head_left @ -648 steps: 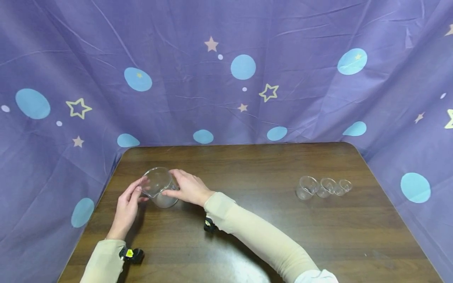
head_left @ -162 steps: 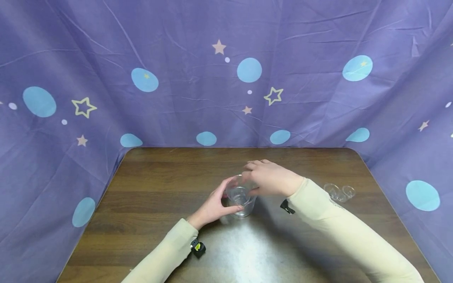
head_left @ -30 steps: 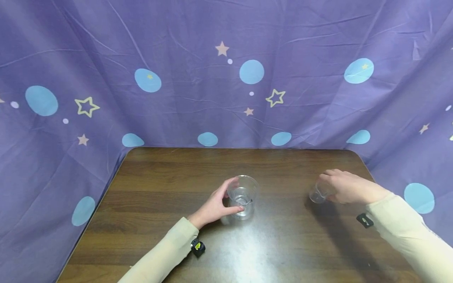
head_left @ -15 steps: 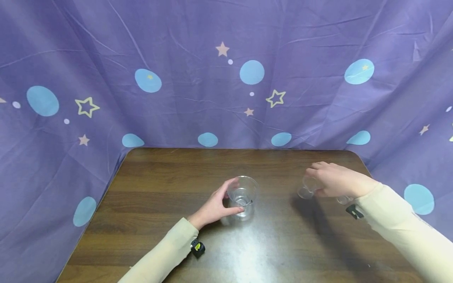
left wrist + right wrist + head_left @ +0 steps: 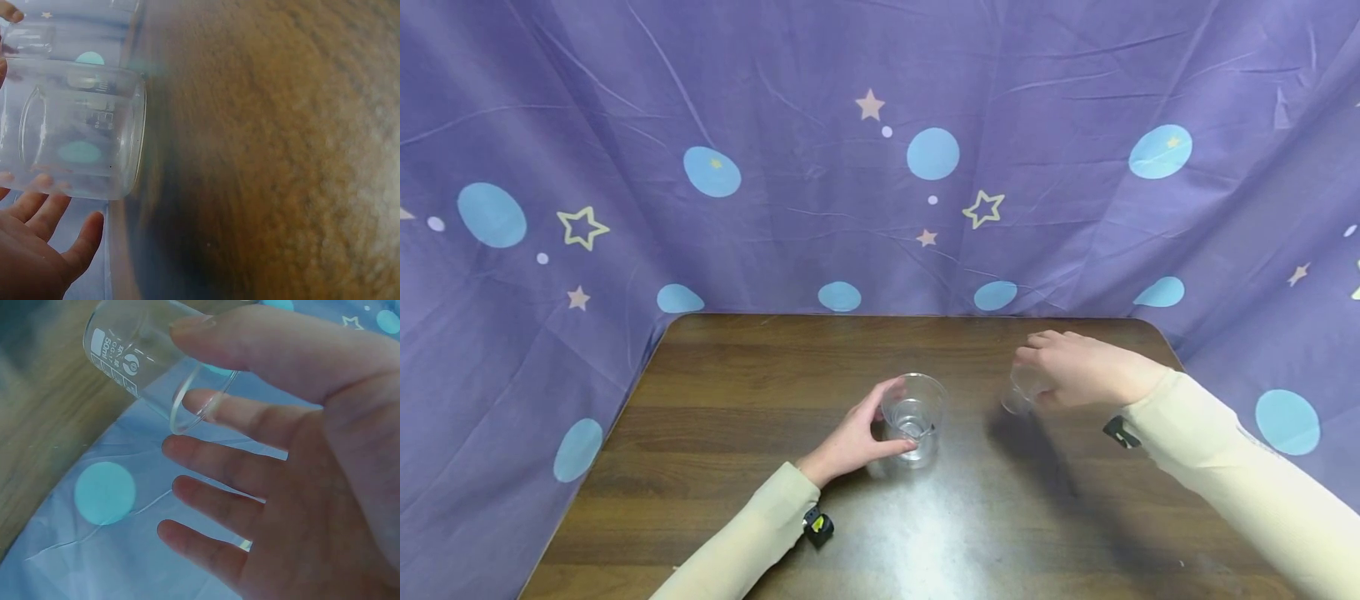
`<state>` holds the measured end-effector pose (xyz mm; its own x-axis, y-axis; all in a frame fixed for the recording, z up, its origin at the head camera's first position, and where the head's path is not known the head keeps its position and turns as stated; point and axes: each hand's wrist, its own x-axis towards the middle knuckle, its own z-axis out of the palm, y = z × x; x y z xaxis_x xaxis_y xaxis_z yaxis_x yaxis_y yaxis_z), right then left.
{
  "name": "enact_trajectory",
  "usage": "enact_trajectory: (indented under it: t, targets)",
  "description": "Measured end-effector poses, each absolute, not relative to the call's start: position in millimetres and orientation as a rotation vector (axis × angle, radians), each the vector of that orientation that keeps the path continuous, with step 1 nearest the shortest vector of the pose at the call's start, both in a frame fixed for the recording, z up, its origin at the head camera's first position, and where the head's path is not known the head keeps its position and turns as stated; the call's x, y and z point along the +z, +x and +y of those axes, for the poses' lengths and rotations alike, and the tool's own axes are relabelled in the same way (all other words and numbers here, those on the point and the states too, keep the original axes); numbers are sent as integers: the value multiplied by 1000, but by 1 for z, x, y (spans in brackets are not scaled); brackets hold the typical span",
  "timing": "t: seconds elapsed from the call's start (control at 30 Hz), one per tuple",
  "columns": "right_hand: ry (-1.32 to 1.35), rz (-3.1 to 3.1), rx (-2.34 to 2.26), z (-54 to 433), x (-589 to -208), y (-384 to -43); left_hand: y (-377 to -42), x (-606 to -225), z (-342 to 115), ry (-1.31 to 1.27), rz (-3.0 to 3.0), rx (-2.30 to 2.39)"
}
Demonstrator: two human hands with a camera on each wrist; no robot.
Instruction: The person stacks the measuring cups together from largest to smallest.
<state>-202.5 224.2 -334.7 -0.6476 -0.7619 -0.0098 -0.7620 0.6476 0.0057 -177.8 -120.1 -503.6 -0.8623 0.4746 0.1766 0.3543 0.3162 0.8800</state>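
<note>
Head view: a brown wood-grain table [image 5: 760,367] stands before a purple cloth [image 5: 775,233] printed with light-blue ovals and stars. Near the middle of the table a large, clear, cylindrical glass beaker [image 5: 931,400] stands upright, with a smaller clear glass nested inside it. The person's left hand [image 5: 853,437] grips its left side, thumb in front and fingers round behind. To the right of the large beaker and apart from it, the right hand [image 5: 1082,367] pinches a small, clear, cylindrical glass beaker [image 5: 1018,398], tilted and above the tabletop, a shadow below. Both arms wear cream sleeves [image 5: 1195,433], each with a black device [image 5: 817,527] at the wrist.

Left wrist view: the large beaker appears sideways, its base towards the wood and white print on its wall. The fingers lie along its lower side, the little finger away from the glass. The small beaker is visible behind, at the upper left.

Right wrist view: thumb and index finger hold the small beaker at its rim, the other three fingers spread clear of it. White print on its wall reads 50ml. Whether the index fingertip sits inside or behind the glass I cannot tell.
</note>
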Motion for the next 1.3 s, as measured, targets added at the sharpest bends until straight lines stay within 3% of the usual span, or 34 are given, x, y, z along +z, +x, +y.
enact_trajectory:
  t: [0.63,1.3]
  targets:
    - [-1373,2773,101,175,-307,-207,-178,-503,-122,775,2465,1581]
    - [-1447,2726,119,132,-303,-207,-178,-503,-120,755,2432,1593]
